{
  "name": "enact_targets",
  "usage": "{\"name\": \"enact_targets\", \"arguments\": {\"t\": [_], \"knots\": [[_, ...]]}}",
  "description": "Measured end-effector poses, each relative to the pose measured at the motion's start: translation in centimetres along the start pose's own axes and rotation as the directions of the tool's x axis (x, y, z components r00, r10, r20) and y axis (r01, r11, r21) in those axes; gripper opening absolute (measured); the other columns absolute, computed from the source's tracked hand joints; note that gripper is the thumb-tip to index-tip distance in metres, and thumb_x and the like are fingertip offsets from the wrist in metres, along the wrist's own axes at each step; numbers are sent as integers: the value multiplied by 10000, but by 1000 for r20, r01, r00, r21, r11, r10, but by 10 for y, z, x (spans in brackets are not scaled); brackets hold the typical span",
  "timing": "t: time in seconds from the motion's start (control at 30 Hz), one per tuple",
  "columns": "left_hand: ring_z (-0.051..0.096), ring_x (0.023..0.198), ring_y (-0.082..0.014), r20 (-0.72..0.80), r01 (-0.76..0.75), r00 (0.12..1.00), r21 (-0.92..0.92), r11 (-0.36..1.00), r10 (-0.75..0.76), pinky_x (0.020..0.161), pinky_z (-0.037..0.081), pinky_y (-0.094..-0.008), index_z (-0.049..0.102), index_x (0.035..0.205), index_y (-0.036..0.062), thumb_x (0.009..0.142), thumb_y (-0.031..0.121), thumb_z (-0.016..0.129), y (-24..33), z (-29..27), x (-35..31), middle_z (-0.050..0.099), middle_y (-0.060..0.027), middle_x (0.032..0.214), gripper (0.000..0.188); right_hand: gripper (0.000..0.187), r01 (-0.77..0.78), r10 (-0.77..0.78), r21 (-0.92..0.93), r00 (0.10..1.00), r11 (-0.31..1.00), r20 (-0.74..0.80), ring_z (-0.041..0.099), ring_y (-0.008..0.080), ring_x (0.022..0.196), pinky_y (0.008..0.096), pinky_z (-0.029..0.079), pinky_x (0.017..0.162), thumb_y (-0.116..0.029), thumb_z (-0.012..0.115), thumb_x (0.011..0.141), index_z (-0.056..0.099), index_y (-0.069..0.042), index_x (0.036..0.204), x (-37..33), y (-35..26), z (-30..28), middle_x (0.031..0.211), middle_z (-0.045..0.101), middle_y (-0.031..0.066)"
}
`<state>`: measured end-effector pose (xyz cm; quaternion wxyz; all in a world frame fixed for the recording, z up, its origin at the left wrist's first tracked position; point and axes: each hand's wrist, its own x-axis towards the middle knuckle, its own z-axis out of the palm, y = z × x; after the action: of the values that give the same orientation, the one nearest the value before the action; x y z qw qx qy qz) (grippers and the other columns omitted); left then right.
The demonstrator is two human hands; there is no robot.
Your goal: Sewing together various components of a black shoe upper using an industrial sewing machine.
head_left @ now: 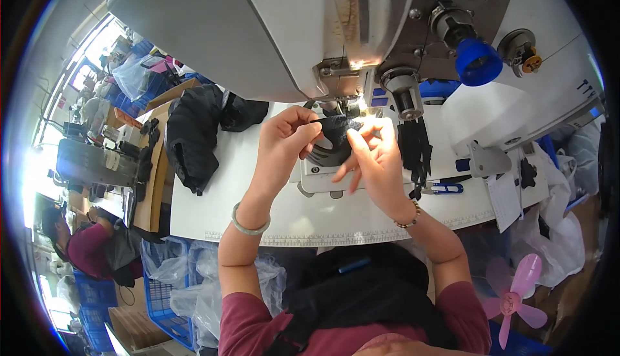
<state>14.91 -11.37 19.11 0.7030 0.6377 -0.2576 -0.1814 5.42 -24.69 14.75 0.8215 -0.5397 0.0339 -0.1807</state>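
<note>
Under the lit needle area of a grey sewing machine (294,26), a short black fabric strip (334,122) stretches between my two hands. My left hand (287,137) is closed, with thumb and index finger pinching the strip's left end. At the strip's right end, my right hand (376,152) pinches with thumb and index finger, its lower fingers spread and slightly blurred. Just beneath the strip sits a dark rounded part (329,152) on the machine's bed, partly covered by my fingers. Whether the strip touches the presser foot is hidden.
Black fabric pieces (194,136) lie heaped on the white table (258,217) at left. Black strips (416,149) hang at right beside blue thread snips (445,188). Blue crates (165,298) and a pink fan (510,301) stand below the table. Another person (90,249) sits far left.
</note>
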Motion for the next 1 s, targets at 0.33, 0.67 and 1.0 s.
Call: {"name": "enact_targets", "arguments": {"t": [0.33, 0.67, 1.0], "knots": [[511, 494, -59, -2, 135, 991, 54, 989, -135, 401, 380, -179, 569, 827, -28, 812, 72, 562, -3, 3, 8, 590, -54, 685, 101, 251, 378, -391, -341, 920, 860, 34, 329, 4, 556, 182, 291, 467, -17, 567, 873, 329, -69, 811, 10, 27, -15, 621, 352, -49], [533, 511, -65, 13, 156, 987, 92, 984, -158, 422, 416, -190, 568, 823, -34, 820, 57, 550, -1, 0, 16, 584, -46, 679, 92, 209, 419, -519, -604, 855, 678, 10, 440, 20, 448, 188, 368, 416, -41, 644, 833, 608, -57, 1038, 12, 23, -18, 578, 547, 5], [538, 541, -68, 36, 185, 981, 162, 969, -193, 458, 442, -207, 565, 830, -56, 806, 61, 542, 6, 3, 13, 567, -38, 691, 121, 221, 308, -370, -487, 928, 817, -33, 423, 5, 417, 176, 326, 383, -33, 638, 834, 635, -36, 1055, 11, 6, -12, 553, 558, -24]]}}
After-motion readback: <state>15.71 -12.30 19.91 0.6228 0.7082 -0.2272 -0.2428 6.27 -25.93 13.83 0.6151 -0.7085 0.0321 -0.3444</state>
